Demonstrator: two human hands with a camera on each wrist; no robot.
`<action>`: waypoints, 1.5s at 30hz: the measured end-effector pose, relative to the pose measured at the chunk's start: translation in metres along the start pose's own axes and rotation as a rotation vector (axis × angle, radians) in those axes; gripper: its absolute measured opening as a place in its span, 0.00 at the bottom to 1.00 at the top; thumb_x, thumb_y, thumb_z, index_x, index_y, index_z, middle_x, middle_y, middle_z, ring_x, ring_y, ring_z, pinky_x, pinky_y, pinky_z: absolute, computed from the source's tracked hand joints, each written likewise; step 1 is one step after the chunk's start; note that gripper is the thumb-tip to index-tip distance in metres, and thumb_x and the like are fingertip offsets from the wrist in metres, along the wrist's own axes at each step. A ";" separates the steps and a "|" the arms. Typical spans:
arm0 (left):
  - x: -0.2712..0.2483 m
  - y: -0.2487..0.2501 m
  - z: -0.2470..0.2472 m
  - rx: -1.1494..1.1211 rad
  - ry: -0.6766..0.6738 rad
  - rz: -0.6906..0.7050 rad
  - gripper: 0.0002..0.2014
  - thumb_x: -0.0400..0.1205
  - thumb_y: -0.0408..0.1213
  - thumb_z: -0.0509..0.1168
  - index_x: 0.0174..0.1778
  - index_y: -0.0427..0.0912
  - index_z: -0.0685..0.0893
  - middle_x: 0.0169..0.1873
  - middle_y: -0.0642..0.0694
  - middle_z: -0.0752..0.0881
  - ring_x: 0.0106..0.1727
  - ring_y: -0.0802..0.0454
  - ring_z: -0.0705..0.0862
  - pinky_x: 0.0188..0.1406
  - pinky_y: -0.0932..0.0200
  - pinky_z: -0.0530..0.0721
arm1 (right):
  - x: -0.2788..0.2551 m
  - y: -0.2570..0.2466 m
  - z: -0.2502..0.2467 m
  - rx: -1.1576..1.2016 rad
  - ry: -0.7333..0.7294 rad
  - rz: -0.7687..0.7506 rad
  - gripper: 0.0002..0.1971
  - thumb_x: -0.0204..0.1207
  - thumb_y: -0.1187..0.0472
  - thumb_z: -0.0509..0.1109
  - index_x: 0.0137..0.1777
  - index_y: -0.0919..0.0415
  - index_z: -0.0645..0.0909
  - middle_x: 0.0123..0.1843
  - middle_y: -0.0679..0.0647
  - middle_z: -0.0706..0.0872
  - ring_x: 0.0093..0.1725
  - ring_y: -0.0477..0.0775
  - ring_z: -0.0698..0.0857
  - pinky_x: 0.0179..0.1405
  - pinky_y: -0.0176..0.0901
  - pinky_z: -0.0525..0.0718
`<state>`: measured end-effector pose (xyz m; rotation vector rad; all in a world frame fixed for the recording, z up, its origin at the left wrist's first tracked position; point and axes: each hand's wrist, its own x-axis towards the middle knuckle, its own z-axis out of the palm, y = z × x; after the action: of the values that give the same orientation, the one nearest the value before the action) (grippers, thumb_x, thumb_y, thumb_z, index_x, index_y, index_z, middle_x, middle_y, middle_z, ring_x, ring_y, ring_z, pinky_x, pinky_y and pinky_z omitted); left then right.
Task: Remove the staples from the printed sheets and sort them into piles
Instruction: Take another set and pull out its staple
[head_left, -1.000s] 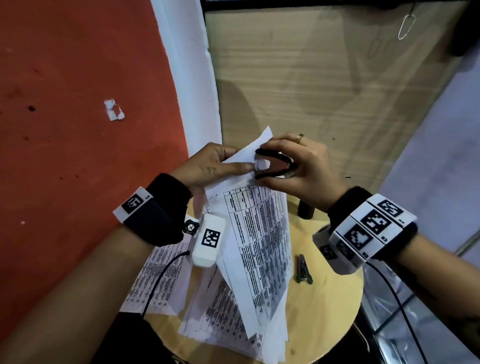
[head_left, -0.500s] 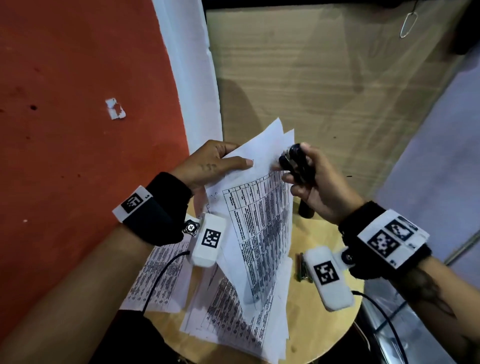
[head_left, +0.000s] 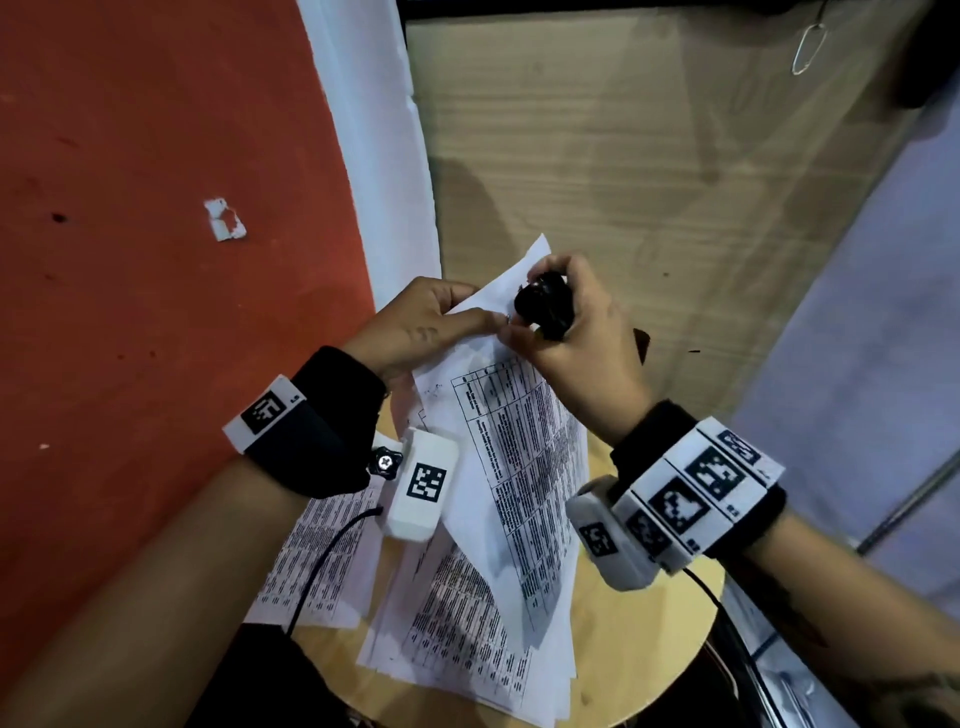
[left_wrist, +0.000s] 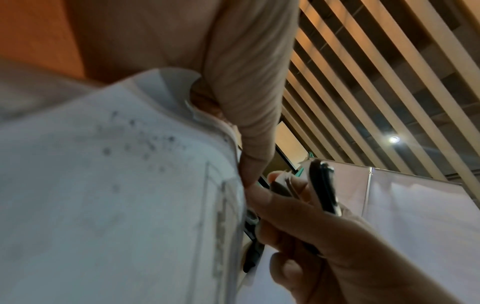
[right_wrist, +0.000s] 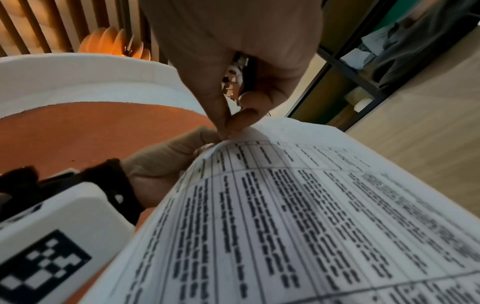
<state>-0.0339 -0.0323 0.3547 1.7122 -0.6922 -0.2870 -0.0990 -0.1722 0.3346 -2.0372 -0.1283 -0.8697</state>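
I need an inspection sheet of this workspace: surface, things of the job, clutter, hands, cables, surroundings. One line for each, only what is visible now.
Surface: round wooden table, partly covered by paper.
Job's things: held printed sheets, raised at the top corner; black staple remover; loose printed sheets lying on the table.
Clutter: nothing seen.
Hands: left hand pinches the held sheets' corner; right hand grips the staple remover, its fingertips at that same corner.
Cables: black cable from the left wrist camera; another from the right.
Surroundings: red floor, wooden panel, metal clip hanging on it.
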 end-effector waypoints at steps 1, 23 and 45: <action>0.000 0.000 0.000 0.010 0.002 -0.002 0.12 0.79 0.29 0.67 0.34 0.47 0.89 0.28 0.49 0.89 0.27 0.57 0.84 0.30 0.65 0.81 | -0.001 -0.002 0.000 -0.025 0.017 -0.022 0.17 0.65 0.55 0.73 0.53 0.54 0.74 0.42 0.55 0.87 0.45 0.64 0.85 0.46 0.63 0.82; 0.005 -0.003 0.001 -0.027 0.084 -0.031 0.15 0.77 0.31 0.69 0.25 0.48 0.90 0.22 0.50 0.85 0.23 0.57 0.79 0.27 0.66 0.76 | 0.000 -0.004 0.005 -0.110 0.114 -0.151 0.20 0.64 0.64 0.71 0.58 0.59 0.76 0.46 0.57 0.88 0.43 0.66 0.87 0.43 0.63 0.84; 0.005 -0.004 0.016 0.196 0.195 0.138 0.20 0.64 0.52 0.70 0.31 0.36 0.85 0.27 0.42 0.79 0.30 0.53 0.73 0.32 0.57 0.69 | 0.014 -0.005 -0.004 0.428 -0.009 0.452 0.17 0.66 0.74 0.73 0.42 0.53 0.70 0.37 0.51 0.80 0.31 0.48 0.80 0.21 0.32 0.78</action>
<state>-0.0373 -0.0476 0.3475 1.8389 -0.7078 0.0460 -0.0928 -0.1758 0.3481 -1.5792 0.1296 -0.4959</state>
